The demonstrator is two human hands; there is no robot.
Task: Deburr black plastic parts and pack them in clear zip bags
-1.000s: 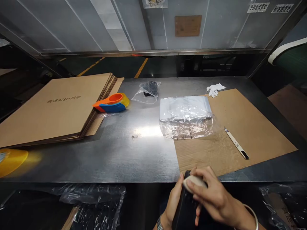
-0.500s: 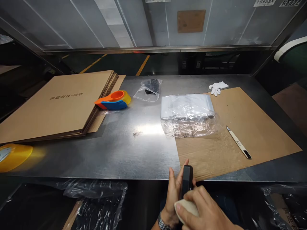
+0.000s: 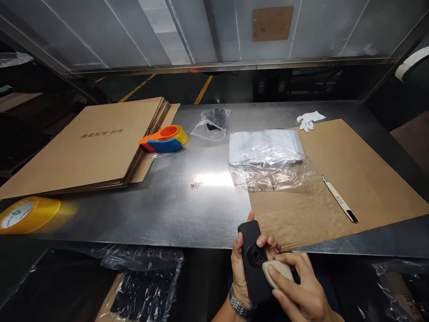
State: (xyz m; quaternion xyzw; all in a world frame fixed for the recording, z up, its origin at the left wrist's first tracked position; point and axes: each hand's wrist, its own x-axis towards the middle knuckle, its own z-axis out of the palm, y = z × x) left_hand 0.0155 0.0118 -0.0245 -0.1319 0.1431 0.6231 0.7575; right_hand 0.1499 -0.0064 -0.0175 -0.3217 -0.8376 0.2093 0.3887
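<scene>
A long black casing (image 3: pixel 252 277) with a round recess in its face lies in the grip of my left hand (image 3: pixel 238 264), just beyond the bench's front edge. Its broad face is turned up toward me, and my left fingers wrap around both sides. My right hand (image 3: pixel 306 286) pinches a cream-coloured pad (image 3: pixel 278 273), rounded in shape, whose edge is against the casing's right side, below the recess. What the pad is made of I cannot tell. Beyond my hands, a cutter knife (image 3: pixel 339 199) marked A26 rests on a flat cardboard sheet (image 3: pixel 365 179).
A pile of clear plastic bags (image 3: pixel 266 147) lies partly on the cardboard. Behind are a white glove (image 3: pixel 311 120) and a clear bag with a black item (image 3: pixel 212 124). Leftward are stacked cardboard (image 3: pixel 100 152), a tape dispenser (image 3: pixel 164 139) and a yellow tape roll (image 3: pixel 42 214).
The black casing has turned from edge-on to show its broad face with the recess. My right hand and the cream pad have moved right, to the casing's side. The view has shifted slightly.
</scene>
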